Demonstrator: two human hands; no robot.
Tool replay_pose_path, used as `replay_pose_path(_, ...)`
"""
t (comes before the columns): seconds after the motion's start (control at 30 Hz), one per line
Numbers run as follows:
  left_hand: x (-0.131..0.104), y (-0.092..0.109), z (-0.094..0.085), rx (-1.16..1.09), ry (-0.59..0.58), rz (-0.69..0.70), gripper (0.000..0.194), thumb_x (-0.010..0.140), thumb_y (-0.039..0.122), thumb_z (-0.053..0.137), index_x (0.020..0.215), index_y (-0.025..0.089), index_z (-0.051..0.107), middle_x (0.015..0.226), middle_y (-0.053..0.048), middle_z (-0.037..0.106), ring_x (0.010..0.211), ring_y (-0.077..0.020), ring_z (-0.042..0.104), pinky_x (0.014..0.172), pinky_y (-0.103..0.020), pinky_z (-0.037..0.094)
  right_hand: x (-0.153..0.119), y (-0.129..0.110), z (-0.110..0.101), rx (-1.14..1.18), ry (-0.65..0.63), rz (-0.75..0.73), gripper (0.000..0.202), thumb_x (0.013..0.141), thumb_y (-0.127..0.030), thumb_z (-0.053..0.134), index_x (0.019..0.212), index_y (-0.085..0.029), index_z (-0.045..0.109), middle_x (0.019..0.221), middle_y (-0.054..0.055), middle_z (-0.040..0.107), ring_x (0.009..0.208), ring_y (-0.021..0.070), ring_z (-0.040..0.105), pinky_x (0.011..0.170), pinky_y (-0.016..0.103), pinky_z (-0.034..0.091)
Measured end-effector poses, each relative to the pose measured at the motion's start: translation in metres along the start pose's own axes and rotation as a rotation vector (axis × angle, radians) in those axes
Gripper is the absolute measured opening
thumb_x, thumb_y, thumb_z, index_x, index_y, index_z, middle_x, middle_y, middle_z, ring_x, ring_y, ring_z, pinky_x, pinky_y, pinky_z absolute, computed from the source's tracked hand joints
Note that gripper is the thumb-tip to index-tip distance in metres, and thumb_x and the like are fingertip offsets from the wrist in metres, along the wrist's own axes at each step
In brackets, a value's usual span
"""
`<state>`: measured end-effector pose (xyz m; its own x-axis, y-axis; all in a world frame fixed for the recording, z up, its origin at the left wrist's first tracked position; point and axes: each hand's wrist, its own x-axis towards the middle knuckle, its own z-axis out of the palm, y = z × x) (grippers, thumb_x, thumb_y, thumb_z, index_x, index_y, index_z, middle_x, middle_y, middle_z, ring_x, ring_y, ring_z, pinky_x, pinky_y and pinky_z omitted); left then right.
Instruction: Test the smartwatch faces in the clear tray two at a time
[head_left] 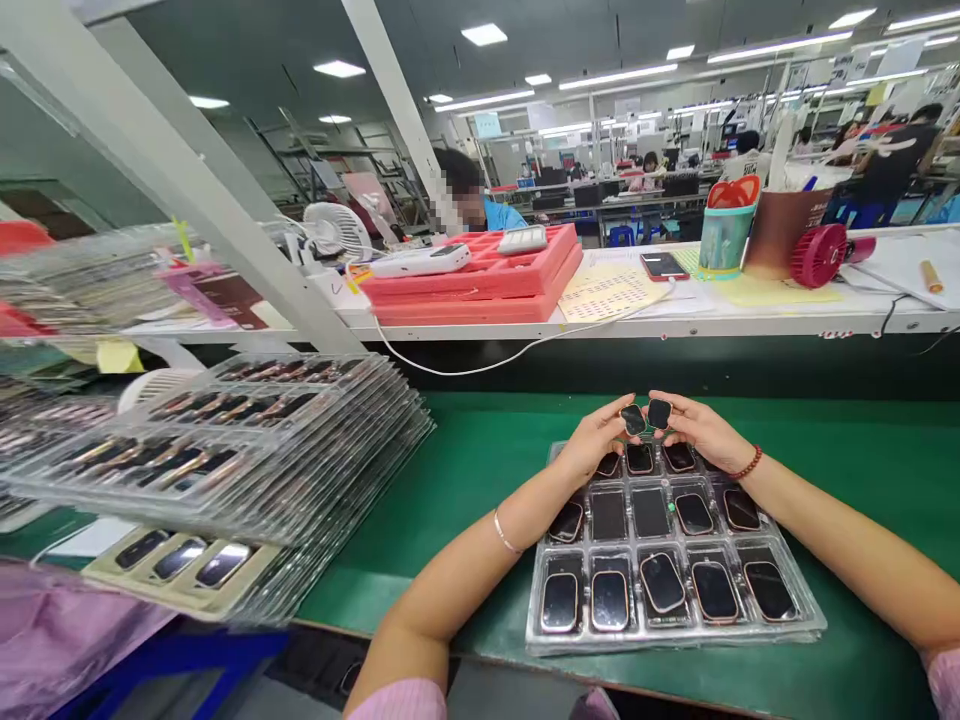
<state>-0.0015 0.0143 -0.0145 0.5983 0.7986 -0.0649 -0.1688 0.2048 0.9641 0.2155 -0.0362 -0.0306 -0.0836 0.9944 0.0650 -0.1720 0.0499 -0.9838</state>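
One green bench [480,440] carries everything at hand. On its left, a tall stack of loaded clear trays [360,470], edges out of line; a bumped elbow might, I judge, set the upper layers sliding. Nearer the middle right, a loaded clear plastic tray [675,638], five wells across, dark-faced watch units lying in most; several sit skewed, so a low wrist could knock them further. Left hand [592,440] and right hand [701,430] meet above the tray's far row, each grip clamped by the fingertips on one piece. Red bead bracelet [746,464] on the right wrist, near the tray's far right corner; it may catch the wall if the arm drops. Left smartwatch unit [633,419] and right smartwatch unit [659,413] held side by side, edges very close; contact cannot be told. Likeliest trouble: smooth rims slipping from a thin pinch and falling on the units below, or the two edges knocking and chipping. Both dark faces turned toward the wearer; long axes appear to run roughly up and down, tops leaning slightly apart. Foreshortening leaves the exact tilt uncertain.
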Motion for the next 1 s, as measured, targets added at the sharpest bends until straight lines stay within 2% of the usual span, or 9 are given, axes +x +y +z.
replay_pose_path(0.23, 0.001, -0.006, -0.001, 0.046, -0.064, 0.027, 0.086, 0.070, 0.049, 0.086, 0.142, 0.017, 0.049, 0.086, 0.001, 0.062, 0.061, -0.0105, 0.065, 0.048, -0.019, 0.039, -0.004, -0.002, 0.001, -0.025, -0.062, -0.034, 0.045, 0.075, -0.031, 0.084, 0.115, -0.021, 0.067, 0.105, 0.005, 0.070, 0.061, 0.0079, 0.060, 0.058, 0.024, 0.056)
replay_pose_path(0.3, 0.002, -0.008, -0.003, 0.060, -0.062, 0.030, 0.083, 0.070, 0.050, 0.085, 0.138, 0.016, 0.050, 0.085, 0.001, 0.061, 0.060, -0.0104, 0.065, 0.048, -0.019, 0.039, -0.006, -0.003, 0.002, -0.046, -0.081, -0.036, 0.044, 0.075, -0.030, 0.083, 0.115, -0.021, 0.067, 0.107, 0.005, 0.069, 0.058, 0.0068, 0.059, 0.056, 0.024, 0.056)
replay_pose_path(0.37, 0.003, -0.010, -0.004, 0.062, -0.042, 0.021, 0.075, 0.074, 0.048, 0.083, 0.134, 0.015, 0.053, 0.092, -0.002, 0.064, 0.066, -0.0120, 0.067, 0.051, -0.020, 0.043, -0.007, -0.004, 0.003, -0.063, -0.086, -0.017, 0.045, 0.078, -0.031, 0.081, 0.119, -0.021, 0.066, 0.111, 0.006, 0.069, 0.063, 0.0095, 0.064, 0.060, 0.026, 0.059)
replay_pose_path(0.43, 0.004, -0.010, -0.005, 0.060, -0.017, 0.020, 0.062, 0.079, 0.044, 0.078, 0.130, 0.016, 0.057, 0.104, -0.007, 0.067, 0.076, -0.0137, 0.069, 0.058, -0.021, 0.049, -0.008, -0.004, 0.004, -0.069, -0.070, 0.021, 0.047, 0.081, -0.031, 0.076, 0.126, -0.023, 0.064, 0.118, 0.008, 0.069, 0.078, 0.0152, 0.072, 0.067, 0.029, 0.062)
replay_pose_path(0.53, 0.004, -0.011, -0.005, 0.069, -0.013, 0.032, 0.052, 0.082, 0.028, 0.072, 0.131, 0.018, 0.059, 0.121, -0.010, 0.067, 0.088, -0.0150, 0.068, 0.067, -0.024, 0.053, -0.007, -0.004, 0.006, -0.081, -0.046, 0.063, 0.049, 0.085, -0.027, 0.069, 0.133, -0.025, 0.061, 0.130, 0.009, 0.067, 0.098, 0.0207, 0.074, 0.076, 0.032, 0.064)
replay_pose_path(0.63, 0.005, -0.013, -0.004, 0.128, -0.011, 0.059, 0.062, 0.073, 0.012, 0.066, 0.134, 0.019, 0.056, 0.124, -0.010, 0.067, 0.090, -0.0154, 0.067, 0.065, -0.022, 0.050, -0.006, -0.003, 0.006, -0.132, -0.046, 0.039, 0.051, 0.081, -0.021, 0.065, 0.132, -0.025, 0.061, 0.132, 0.009, 0.068, 0.099, 0.0207, 0.073, 0.080, 0.034, 0.064)
replay_pose_path(0.73, 0.005, -0.014, -0.003, 0.189, 0.001, 0.081, 0.063, 0.068, 0.006, 0.061, 0.130, 0.017, 0.057, 0.117, -0.009, 0.070, 0.088, -0.0146, 0.066, 0.067, -0.022, 0.049, -0.006, -0.002, 0.008, -0.199, -0.039, -0.023, 0.051, 0.076, -0.018, 0.065, 0.127, -0.022, 0.062, 0.122, 0.010, 0.073, 0.095, 0.0214, 0.073, 0.077, 0.036, 0.063)
replay_pose_path(0.87, 0.002, -0.012, -0.001, 0.243, 0.001, 0.105, 0.049, 0.072, 0.010, 0.062, 0.120, 0.015, 0.059, 0.110, -0.008, 0.071, 0.082, -0.0127, 0.067, 0.073, -0.024, 0.051, -0.008, -0.006, 0.011, -0.246, -0.019, -0.057, 0.044, 0.075, -0.020, 0.065, 0.119, -0.020, 0.063, 0.115, 0.010, 0.076, 0.091, 0.0216, 0.073, 0.072, 0.034, 0.061)
replay_pose_path(1.0, -0.001, -0.006, 0.002, 0.314, 0.022, 0.117, 0.035, 0.083, 0.028, 0.066, 0.115, 0.014, 0.062, 0.099, -0.008, 0.073, 0.074, -0.0131, 0.067, 0.061, -0.022, 0.047, -0.009, -0.011, 0.013, -0.237, -0.010, -0.015, 0.034, 0.080, -0.030, 0.068, 0.113, -0.020, 0.066, 0.109, 0.009, 0.077, 0.084, 0.0201, 0.073, 0.067, 0.031, 0.058)
